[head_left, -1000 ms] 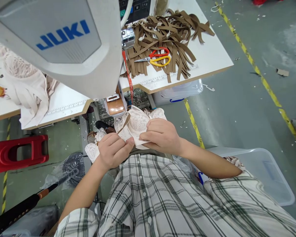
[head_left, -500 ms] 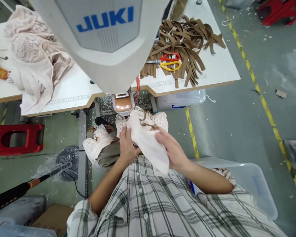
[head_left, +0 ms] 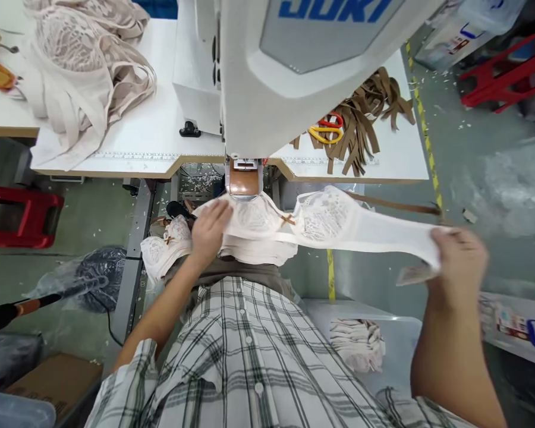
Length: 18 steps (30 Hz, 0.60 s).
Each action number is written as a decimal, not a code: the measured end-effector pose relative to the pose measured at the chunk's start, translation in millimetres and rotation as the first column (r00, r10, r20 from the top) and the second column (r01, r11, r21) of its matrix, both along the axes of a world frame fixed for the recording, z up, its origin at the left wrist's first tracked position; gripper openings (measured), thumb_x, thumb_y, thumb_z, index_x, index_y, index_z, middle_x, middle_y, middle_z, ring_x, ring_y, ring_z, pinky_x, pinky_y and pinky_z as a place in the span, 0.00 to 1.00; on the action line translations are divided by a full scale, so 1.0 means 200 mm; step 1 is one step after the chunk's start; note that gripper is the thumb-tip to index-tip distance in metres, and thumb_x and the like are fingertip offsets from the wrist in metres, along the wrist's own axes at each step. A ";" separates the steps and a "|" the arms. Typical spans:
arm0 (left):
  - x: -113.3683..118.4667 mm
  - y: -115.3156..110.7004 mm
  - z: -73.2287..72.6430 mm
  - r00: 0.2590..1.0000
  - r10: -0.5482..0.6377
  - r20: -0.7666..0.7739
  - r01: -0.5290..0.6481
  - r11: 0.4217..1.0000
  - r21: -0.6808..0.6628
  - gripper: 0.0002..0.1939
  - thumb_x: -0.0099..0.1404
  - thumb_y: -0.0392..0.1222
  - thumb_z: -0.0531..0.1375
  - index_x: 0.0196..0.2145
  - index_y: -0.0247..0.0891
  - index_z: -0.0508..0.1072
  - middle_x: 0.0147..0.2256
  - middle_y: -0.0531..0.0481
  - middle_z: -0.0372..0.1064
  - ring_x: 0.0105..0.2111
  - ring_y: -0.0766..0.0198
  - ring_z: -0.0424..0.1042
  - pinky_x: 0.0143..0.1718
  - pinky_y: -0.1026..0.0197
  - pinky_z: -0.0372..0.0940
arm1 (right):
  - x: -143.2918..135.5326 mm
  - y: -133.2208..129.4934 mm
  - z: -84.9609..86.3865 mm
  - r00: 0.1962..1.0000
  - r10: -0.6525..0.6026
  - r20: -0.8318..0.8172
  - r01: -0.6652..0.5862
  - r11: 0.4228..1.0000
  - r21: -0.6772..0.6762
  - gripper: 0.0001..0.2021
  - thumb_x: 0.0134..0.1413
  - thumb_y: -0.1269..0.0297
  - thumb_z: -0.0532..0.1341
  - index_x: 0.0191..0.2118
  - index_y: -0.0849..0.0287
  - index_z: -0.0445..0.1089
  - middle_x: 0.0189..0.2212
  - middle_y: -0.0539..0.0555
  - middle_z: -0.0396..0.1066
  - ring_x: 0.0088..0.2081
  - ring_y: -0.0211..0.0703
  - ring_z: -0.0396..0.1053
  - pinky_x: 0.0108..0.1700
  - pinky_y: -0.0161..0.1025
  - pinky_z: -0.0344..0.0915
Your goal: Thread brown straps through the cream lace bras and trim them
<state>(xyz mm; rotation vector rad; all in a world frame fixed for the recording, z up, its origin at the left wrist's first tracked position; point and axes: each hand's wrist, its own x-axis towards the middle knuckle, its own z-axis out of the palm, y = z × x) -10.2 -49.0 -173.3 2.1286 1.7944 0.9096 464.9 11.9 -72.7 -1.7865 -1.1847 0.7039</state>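
Note:
A white lace bra (head_left: 325, 220) stretches sideways in front of me, with a small brown bow between its cups and a brown strap (head_left: 396, 205) along its top edge. My right hand (head_left: 459, 258) is closed around the far end of its band, out to the right. Beside that hand hangs a pale tag or flap. My left hand (head_left: 211, 232), slightly blurred, grips the bra at its left cup, just below the sewing machine's brown-topped arm end (head_left: 244, 182). More white bras (head_left: 258, 251) lie on my lap beneath it.
The white sewing machine (head_left: 294, 89) stands over the table (head_left: 160, 125). Beige lace garments (head_left: 75, 77) are piled left; brown straps (head_left: 361, 125) and red-and-yellow scissors (head_left: 327, 134) lie right. A clear bin (head_left: 401, 339) holding folded garments stands by my right side. A red stool (head_left: 22, 217) is at left.
My right hand has swung far to the right, drawing the gathered bra out to full length. My left hand has shifted slightly left. The camera view has turned.

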 end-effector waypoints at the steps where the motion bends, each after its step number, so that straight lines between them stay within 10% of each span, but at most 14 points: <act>1: 0.06 -0.04 -0.04 0.998 -0.055 -0.035 0.052 0.994 -0.101 0.24 0.71 0.32 0.46 0.61 0.37 0.66 0.64 0.39 0.62 0.69 0.55 0.52 0.68 0.41 0.48 | 0.00 -0.01 -0.06 0.989 0.033 0.145 -0.022 0.997 -0.079 0.21 0.43 0.45 0.70 0.17 0.53 0.65 0.14 0.52 0.60 0.18 0.37 0.57 0.26 0.46 0.51; 7: 0.16 -0.25 -0.22 0.995 -0.041 -0.093 0.000 0.916 -0.401 0.31 0.65 0.29 0.50 0.65 0.33 0.59 0.66 0.36 0.58 0.67 0.51 0.55 0.65 0.45 0.54 | -0.43 0.03 -0.47 0.825 0.399 0.400 -0.359 0.917 -0.173 0.32 0.47 0.40 0.65 0.49 0.62 0.70 0.50 0.70 0.71 0.56 0.64 0.66 0.56 0.57 0.61; 12: -0.31 -0.39 -0.12 0.891 0.325 -0.316 -0.444 0.766 -0.465 0.25 0.71 0.39 0.47 0.62 0.28 0.61 0.59 0.30 0.64 0.60 0.52 0.64 0.58 0.51 0.61 | -0.99 0.04 -0.64 0.480 0.770 0.421 -0.779 0.594 -0.198 0.37 0.61 0.43 0.54 0.65 0.68 0.54 0.60 0.72 0.62 0.61 0.63 0.62 0.59 0.58 0.60; 18: -0.70 -0.62 -0.04 0.678 0.513 -0.527 -0.735 0.467 -0.492 0.21 0.71 0.48 0.49 0.34 0.30 0.75 0.32 0.32 0.75 0.36 0.47 0.75 0.36 0.55 0.64 | -1.12 -0.08 -0.65 0.490 0.770 0.408 -0.753 0.610 -0.247 0.33 0.60 0.43 0.56 0.60 0.67 0.60 0.49 0.70 0.71 0.51 0.65 0.68 0.52 0.60 0.65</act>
